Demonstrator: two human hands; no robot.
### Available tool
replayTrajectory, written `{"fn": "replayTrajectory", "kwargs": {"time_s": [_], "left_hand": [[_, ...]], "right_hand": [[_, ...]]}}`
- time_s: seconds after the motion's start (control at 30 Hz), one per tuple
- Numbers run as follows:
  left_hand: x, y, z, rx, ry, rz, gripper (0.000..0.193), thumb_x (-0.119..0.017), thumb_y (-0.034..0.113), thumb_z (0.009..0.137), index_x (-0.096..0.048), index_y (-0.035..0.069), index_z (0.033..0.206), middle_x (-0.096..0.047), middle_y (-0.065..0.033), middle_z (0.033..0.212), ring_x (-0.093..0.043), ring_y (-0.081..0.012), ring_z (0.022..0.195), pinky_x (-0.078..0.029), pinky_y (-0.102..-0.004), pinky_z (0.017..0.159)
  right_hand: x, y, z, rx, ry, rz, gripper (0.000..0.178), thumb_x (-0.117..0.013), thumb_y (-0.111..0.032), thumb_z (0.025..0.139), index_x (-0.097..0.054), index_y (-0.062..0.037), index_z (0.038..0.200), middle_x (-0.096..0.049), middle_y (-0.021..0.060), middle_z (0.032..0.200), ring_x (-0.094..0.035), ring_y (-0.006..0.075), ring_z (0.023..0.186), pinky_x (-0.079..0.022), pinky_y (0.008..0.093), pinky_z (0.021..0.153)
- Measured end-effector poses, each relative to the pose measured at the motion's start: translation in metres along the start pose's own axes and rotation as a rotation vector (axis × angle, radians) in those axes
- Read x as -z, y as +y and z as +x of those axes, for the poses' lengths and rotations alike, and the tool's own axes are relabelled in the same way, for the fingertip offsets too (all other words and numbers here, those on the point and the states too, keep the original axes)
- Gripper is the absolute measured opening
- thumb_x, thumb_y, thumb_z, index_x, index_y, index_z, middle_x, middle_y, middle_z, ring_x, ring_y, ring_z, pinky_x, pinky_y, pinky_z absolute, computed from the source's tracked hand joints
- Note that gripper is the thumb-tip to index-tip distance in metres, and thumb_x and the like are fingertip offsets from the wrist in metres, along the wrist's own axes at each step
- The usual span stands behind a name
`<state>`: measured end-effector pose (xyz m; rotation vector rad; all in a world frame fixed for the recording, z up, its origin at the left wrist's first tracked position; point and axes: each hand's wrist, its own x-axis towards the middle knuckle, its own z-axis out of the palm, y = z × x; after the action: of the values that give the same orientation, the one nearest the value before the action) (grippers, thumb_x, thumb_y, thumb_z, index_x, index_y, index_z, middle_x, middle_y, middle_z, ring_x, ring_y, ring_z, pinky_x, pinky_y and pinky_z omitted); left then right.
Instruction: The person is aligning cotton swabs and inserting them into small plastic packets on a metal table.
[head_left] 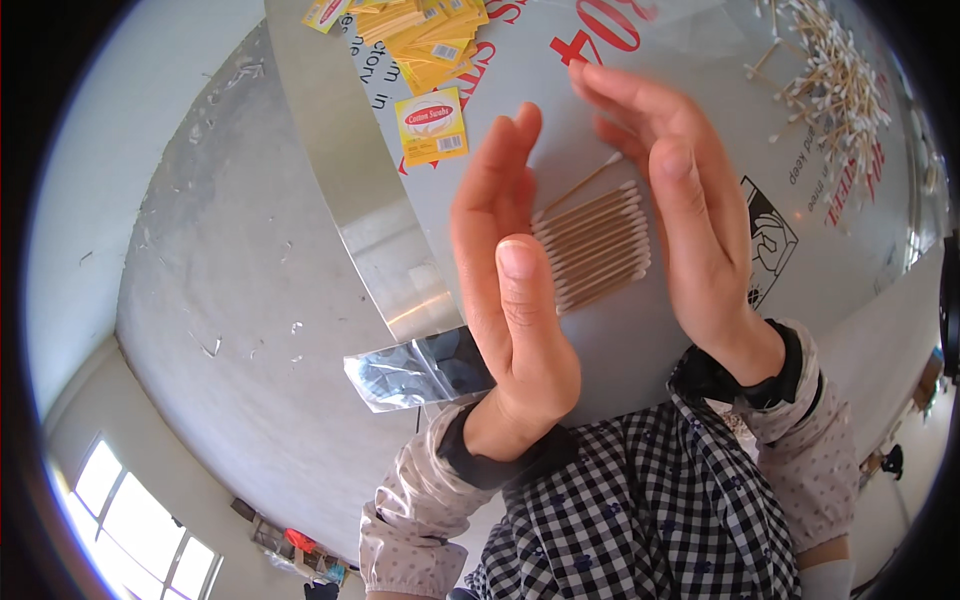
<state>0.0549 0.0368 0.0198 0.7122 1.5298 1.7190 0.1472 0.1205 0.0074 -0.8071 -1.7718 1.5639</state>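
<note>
A row of cotton swabs (592,248) lies side by side on the grey table sheet, between my two hands. One more cotton swab (580,186) lies slantwise at the far end of the row. My left hand (512,275) stands on edge along the row's left ends, fingers stretched out, palm turned inward. Facing it from the right, my right hand (690,205) is held the same way, thumb raised, beside the swabs' right tips. Neither hand grips anything. Whether the palms touch the swab tips, I cannot tell.
A single yellow card (432,125) lies beyond my left hand, with a pile of yellow cards (425,40) farther off. Many loose swabs (835,85) are heaped at the far right. A clear plastic bag (415,370) sits at the table's metal edge (375,240), near my left wrist.
</note>
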Motion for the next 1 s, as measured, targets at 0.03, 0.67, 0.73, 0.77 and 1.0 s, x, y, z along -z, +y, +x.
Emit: {"fn": "replayTrajectory", "kwargs": {"time_s": [0.03,0.67,0.73,0.77,1.0], "left_hand": [[0.004,0.002,-0.002,0.027,-0.071,0.049,0.07,-0.03,0.05,0.103,-0.028,-0.004,0.147,-0.034,-0.0219,0.152,-0.03,-0.0292,0.143,-0.02,-0.0419,0.118],[0.021,-0.019,-0.034,-0.288,-0.571,1.432,0.117,-0.065,0.068,0.071,-0.024,-0.01,0.148,-0.024,-0.0299,0.155,-0.022,-0.0431,0.145,-0.022,-0.0562,0.114],[0.023,-0.019,-0.026,-0.329,-0.596,1.425,0.116,-0.062,0.07,0.072,-0.024,-0.009,0.148,-0.024,-0.029,0.155,-0.023,-0.0421,0.145,-0.022,-0.056,0.115],[0.025,-0.02,-0.024,-0.37,-0.621,1.42,0.115,-0.059,0.071,0.073,-0.025,-0.009,0.148,-0.025,-0.0281,0.155,-0.024,-0.041,0.145,-0.021,-0.0558,0.115],[0.028,-0.023,-0.021,-0.402,-0.622,1.427,0.114,-0.054,0.074,0.075,-0.025,-0.007,0.149,-0.026,-0.0263,0.155,-0.025,-0.0397,0.145,-0.019,-0.0563,0.116]], "right_hand": [[0.0,-0.003,-0.003,-0.066,-0.035,-0.018,0.059,-0.032,-0.043,0.106,-0.04,0.0045,0.14,-0.046,0.017,0.144,-0.042,0.0252,0.136,-0.03,0.0386,0.113],[0.041,-0.005,-0.065,-0.16,0.198,0.099,0.029,-0.058,-0.005,0.095,-0.053,0.0013,0.123,-0.061,0.0112,0.114,-0.06,0.0139,0.088,-0.048,0.027,0.077],[0.048,-0.004,-0.066,-0.104,0.094,-0.101,0.027,-0.061,0.0,0.09,-0.057,0.0003,0.116,-0.061,0.0097,0.108,-0.06,0.0139,0.082,-0.048,0.0266,0.071],[0.051,-0.003,-0.066,-0.045,-0.011,-0.3,0.025,-0.064,0.004,0.085,-0.061,-0.0007,0.11,-0.062,0.0083,0.102,-0.06,0.014,0.076,-0.047,0.0263,0.066],[0.044,0.005,-0.065,0.286,-0.117,-0.695,0.033,-0.069,0.006,0.06,-0.069,-0.0021,0.092,-0.058,0.0051,0.085,-0.056,0.0169,0.062,-0.045,0.0282,0.051]]}}
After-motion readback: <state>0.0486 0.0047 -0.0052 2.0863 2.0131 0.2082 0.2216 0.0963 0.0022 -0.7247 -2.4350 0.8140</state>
